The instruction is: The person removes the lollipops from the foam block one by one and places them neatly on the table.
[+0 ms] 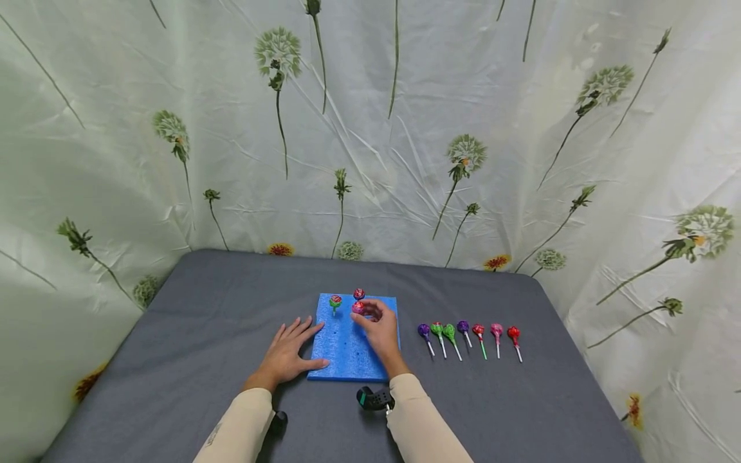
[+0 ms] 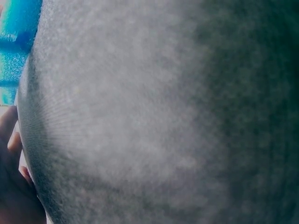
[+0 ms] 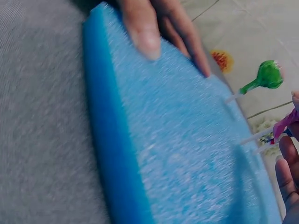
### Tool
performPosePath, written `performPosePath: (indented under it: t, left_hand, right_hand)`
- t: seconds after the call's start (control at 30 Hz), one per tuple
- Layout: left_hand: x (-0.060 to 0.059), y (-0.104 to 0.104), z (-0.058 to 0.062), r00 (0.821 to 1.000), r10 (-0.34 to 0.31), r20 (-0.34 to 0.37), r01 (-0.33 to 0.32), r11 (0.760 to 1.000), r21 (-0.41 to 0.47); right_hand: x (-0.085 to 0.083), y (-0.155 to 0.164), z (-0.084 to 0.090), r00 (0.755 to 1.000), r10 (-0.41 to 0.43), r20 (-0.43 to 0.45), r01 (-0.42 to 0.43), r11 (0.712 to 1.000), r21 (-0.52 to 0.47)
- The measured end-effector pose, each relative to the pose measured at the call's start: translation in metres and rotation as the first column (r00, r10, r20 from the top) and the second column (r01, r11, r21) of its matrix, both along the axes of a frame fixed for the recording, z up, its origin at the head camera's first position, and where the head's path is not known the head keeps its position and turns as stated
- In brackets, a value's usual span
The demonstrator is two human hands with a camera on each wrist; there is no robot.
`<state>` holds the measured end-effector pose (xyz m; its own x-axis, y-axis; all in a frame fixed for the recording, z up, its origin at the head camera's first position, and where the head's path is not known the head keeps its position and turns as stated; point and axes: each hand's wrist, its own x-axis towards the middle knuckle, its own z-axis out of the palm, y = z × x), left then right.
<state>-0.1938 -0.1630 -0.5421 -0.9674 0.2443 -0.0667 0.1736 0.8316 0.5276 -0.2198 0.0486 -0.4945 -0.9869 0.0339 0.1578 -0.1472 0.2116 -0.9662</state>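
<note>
A: Seven lollipops [image 1: 470, 338] lie in a row on the grey tabletop [image 1: 202, 334], right of the blue foam block [image 1: 347, 350] — two more stand stuck in it, a green one [image 1: 335, 301] and a red one [image 1: 359, 294].

B: Yep, and the right hand [image 1: 382, 331] has a pinching grip on a pink lollipop [image 1: 357, 308] near the block's far edge. Left hand [image 1: 287, 354] lies flat, fingers spread, thumb on the foam's left edge.

A: I'd say keep the stick upright, push straight down — and keep that block pinned.

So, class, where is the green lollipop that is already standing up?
In the head view the green lollipop stands in the far left corner of the blue foam block, left of two pink lollipops, beyond the left hand.
</note>
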Motion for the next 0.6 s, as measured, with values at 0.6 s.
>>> performPosePath:
  t: [0.6]
  left_hand:
    - [0.001,0.000,0.003,1.000,-0.012,-0.021,0.012,1.000,0.011]
  right_hand:
    - [0.003,0.023,0.012,0.996,-0.034,-0.082,0.032,0.999,-0.029]
